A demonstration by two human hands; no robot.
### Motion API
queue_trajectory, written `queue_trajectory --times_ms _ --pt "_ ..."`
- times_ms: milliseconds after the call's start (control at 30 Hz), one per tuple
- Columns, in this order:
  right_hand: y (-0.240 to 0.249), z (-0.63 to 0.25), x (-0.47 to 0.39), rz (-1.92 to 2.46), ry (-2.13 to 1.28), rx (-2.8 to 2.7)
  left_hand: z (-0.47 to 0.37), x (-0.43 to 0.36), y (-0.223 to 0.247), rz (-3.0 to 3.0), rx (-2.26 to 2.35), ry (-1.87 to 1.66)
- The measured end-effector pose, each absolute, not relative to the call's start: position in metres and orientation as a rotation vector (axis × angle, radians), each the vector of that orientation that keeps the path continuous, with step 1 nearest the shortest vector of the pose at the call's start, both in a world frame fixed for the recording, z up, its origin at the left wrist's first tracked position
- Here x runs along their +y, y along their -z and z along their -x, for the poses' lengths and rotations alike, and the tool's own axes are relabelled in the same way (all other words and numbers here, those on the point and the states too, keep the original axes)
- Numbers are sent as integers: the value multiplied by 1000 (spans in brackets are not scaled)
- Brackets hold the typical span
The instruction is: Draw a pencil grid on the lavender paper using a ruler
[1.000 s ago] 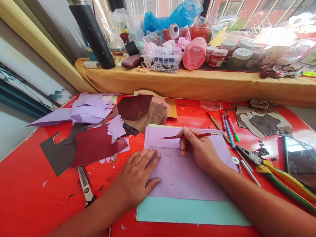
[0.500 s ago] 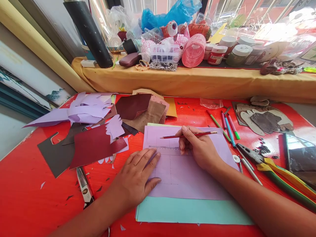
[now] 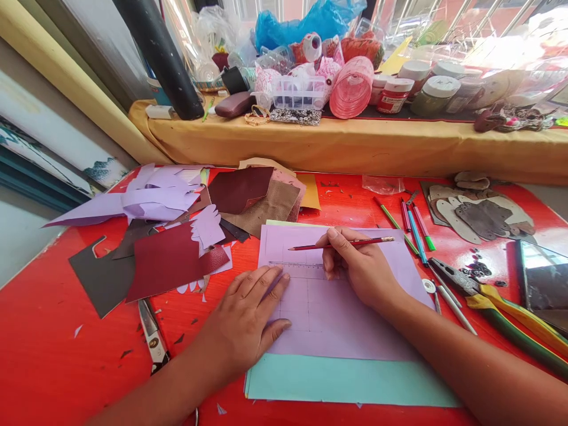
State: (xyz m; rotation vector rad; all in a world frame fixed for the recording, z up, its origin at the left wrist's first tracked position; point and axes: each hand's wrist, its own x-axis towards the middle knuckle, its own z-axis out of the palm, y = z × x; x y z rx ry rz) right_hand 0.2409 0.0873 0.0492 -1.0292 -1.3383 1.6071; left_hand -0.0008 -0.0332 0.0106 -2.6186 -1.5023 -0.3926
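My left hand (image 3: pixel 251 310) lies flat on a lilac sheet of paper (image 3: pixel 355 331), its fingertips at the left end of a clear ruler (image 3: pixel 299 266). Between the thumb and fingers of my right hand (image 3: pixel 355 260) is a dark red pencil (image 3: pixel 306 247), held nearly level with its point to the left, over the sheet. The right fingertips rest by the ruler's right end, which they hide. Thin pencil lines form a grid on the lilac paper, above and below the ruler. A turquoise sheet (image 3: pixel 346 381) sticks out beneath it, towards me.
Left of the paper lie scissors (image 3: pixel 153 337), a red leather piece (image 3: pixel 164 263) and lilac offcuts (image 3: pixel 155 198). On the right are pliers (image 3: pixel 479 290), felt-tip pens (image 3: pixel 417 231), a phone (image 3: pixel 545 275) and grey cut pieces (image 3: pixel 483 216). Jars (image 3: pixel 439 94) line the ledge behind.
The whole view has shifted very slightly. Both hands, the pencil and the ruler keep the same places on the paper.
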Motion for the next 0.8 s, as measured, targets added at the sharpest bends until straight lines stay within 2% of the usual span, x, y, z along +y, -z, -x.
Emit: queue_trajectory --times_ms 800 --pt "-47 -236 79 1042 -1519 -1609 -1 -34 -12 2584 -1482 365"
